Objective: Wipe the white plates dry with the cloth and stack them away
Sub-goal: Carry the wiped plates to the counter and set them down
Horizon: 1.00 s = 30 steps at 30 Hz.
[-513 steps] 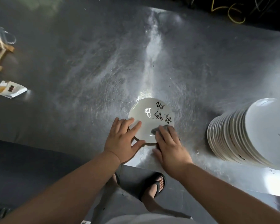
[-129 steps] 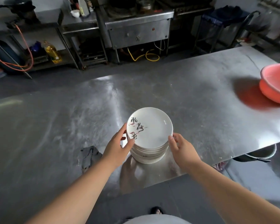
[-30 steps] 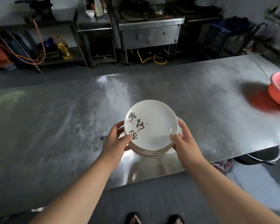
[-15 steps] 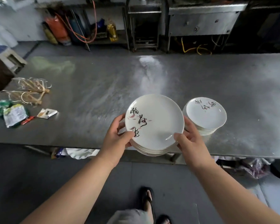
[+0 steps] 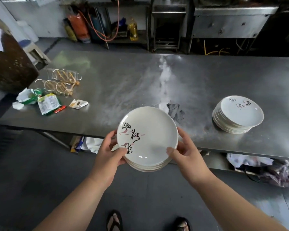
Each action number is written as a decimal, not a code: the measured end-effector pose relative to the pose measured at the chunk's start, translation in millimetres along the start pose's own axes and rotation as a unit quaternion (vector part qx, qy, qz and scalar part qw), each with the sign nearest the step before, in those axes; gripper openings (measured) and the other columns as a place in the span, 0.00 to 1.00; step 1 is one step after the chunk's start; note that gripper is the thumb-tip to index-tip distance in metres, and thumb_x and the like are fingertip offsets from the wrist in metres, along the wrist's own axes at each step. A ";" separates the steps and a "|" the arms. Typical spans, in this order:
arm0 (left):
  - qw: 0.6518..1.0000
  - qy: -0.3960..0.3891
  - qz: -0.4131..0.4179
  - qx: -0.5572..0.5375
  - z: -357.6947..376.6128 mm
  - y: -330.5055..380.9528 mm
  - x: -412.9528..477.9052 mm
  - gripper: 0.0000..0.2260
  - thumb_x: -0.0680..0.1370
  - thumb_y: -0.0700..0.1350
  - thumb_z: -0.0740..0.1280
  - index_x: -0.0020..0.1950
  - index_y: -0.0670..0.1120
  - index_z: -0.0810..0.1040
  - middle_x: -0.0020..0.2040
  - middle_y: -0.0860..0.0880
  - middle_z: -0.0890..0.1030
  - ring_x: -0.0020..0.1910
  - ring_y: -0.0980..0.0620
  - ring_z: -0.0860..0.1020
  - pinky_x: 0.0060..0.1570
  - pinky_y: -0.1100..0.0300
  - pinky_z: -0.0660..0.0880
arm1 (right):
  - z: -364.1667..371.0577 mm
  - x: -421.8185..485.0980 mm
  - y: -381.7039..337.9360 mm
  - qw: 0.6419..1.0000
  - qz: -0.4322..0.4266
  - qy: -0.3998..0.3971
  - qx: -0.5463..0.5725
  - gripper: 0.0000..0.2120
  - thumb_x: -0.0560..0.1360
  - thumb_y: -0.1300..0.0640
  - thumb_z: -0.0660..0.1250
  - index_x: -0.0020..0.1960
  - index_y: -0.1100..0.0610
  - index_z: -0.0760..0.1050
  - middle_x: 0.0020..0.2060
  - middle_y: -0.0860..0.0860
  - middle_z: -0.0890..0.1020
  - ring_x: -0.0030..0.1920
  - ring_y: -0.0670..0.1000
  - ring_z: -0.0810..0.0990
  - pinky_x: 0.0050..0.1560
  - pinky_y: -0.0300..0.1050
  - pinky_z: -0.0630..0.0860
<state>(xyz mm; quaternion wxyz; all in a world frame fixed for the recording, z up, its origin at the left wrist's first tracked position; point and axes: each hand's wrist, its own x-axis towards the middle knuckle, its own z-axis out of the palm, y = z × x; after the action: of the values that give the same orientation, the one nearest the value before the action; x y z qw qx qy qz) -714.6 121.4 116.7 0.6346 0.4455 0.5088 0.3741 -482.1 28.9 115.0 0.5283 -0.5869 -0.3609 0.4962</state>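
Starting at the left end of the table (image 5: 117, 84): wire racks (image 5: 60, 80), opened food packets (image 5: 47, 104) and a small carton (image 5: 78, 103) lie together, well apart from the work. The left hand (image 5: 108, 155) grips the near-left rim of a held stack of white plates (image 5: 147, 139), thumb on the top plate, fingers curled round the edge. This stack is carried roughly level, off the table, in front of its near edge. A grey cloth (image 5: 176, 111) lies crumpled on the table beyond the stack, in neither hand. The right hand (image 5: 186, 153) grips the opposite rim in like manner. Further right, a second stack of plates (image 5: 238, 114) stands on the table.

Assessment: wiping is not in hand; this is the stacking-away step. The next move calls for a level carry with both grips firm, then a centred set-down. The destination cannot be told.
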 end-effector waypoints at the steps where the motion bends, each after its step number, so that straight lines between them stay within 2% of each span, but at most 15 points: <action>1: 1.000 -0.001 -0.004 0.003 -13.9 -0.3 0.4 0.27 0.68 0.40 0.70 0.65 0.59 0.79 0.61 0.48 0.83 0.59 0.44 0.84 0.50 0.43 0.84 | 13.3 -0.1 4.0 1.000 0.000 -0.002 0.001 0.34 0.76 0.59 0.70 0.78 0.40 0.65 0.59 0.52 0.86 0.62 0.55 0.83 0.63 0.47 0.80; 3: 1.000 -0.006 -0.010 0.010 -40.4 -1.4 1.2 0.26 0.68 0.39 0.69 0.63 0.61 0.80 0.60 0.49 0.83 0.57 0.46 0.84 0.50 0.43 0.84 | 38.9 -1.4 11.3 1.000 0.002 -0.005 0.006 0.34 0.75 0.58 0.70 0.78 0.40 0.66 0.59 0.53 0.86 0.63 0.54 0.83 0.64 0.49 0.80; 6: 1.000 -0.009 -0.014 0.026 -76.8 -7.0 5.5 0.28 0.68 0.38 0.68 0.65 0.60 0.77 0.59 0.52 0.84 0.56 0.49 0.84 0.53 0.44 0.84 | 74.7 -2.0 26.9 1.000 0.010 0.004 0.019 0.34 0.74 0.60 0.70 0.77 0.43 0.67 0.60 0.50 0.86 0.62 0.51 0.83 0.58 0.39 0.80; 9: 0.999 -0.020 -0.016 0.041 -106.2 -18.0 8.7 0.29 0.68 0.38 0.68 0.67 0.58 0.76 0.58 0.54 0.85 0.58 0.51 0.84 0.53 0.47 0.84 | 103.2 -3.1 46.0 0.999 0.027 0.019 0.019 0.34 0.73 0.59 0.70 0.76 0.40 0.68 0.59 0.48 0.86 0.61 0.49 0.83 0.55 0.37 0.79; 15: 0.998 -0.038 -0.035 0.045 -137.6 -61.5 18.7 0.31 0.68 0.36 0.67 0.70 0.53 0.73 0.60 0.54 0.84 0.58 0.55 0.84 0.49 0.59 0.82 | 133.7 -8.0 95.4 0.998 0.040 0.055 0.011 0.33 0.72 0.61 0.69 0.72 0.36 0.71 0.59 0.49 0.86 0.58 0.49 0.83 0.55 0.40 0.79; 21: 0.997 -0.029 -0.054 0.045 -141.4 -135.8 27.9 0.31 0.69 0.35 0.68 0.71 0.53 0.73 0.65 0.52 0.83 0.63 0.51 0.83 0.54 0.60 0.81 | 126.3 -9.9 156.6 0.995 0.073 0.070 0.016 0.34 0.72 0.63 0.68 0.74 0.41 0.69 0.60 0.47 0.85 0.60 0.44 0.82 0.57 0.35 0.77; 25: 0.996 -0.021 -0.071 0.039 -130.7 -201.0 43.8 0.32 0.68 0.34 0.68 0.71 0.53 0.73 0.66 0.50 0.82 0.63 0.50 0.83 0.55 0.58 0.81 | 105.5 -1.2 218.2 0.993 0.086 0.074 0.018 0.34 0.73 0.63 0.70 0.74 0.37 0.70 0.63 0.48 0.84 0.65 0.48 0.81 0.60 0.37 0.78; 27: 0.996 -0.021 -0.079 0.030 -123.6 -232.8 57.1 0.31 0.68 0.34 0.67 0.70 0.52 0.74 0.65 0.49 0.83 0.63 0.50 0.83 0.54 0.59 0.81 | 95.6 6.9 249.6 0.992 0.089 0.082 0.019 0.34 0.73 0.63 0.70 0.72 0.35 0.71 0.63 0.48 0.83 0.66 0.49 0.81 0.60 0.38 0.78; 30: 0.995 -0.024 -0.090 0.035 -115.6 -280.5 80.3 0.31 0.68 0.34 0.67 0.70 0.53 0.73 0.66 0.47 0.82 0.62 0.51 0.83 0.50 0.61 0.80 | 82.7 19.9 295.9 0.991 0.094 0.090 0.021 0.34 0.74 0.65 0.70 0.74 0.39 0.69 0.63 0.48 0.83 0.65 0.49 0.81 0.58 0.37 0.78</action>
<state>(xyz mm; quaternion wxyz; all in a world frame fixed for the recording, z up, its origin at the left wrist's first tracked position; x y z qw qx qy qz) -805.5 126.6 -183.6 0.6614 0.4289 0.5445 0.2866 -586.6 15.8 -174.3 0.5219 -0.6489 -0.2447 0.4967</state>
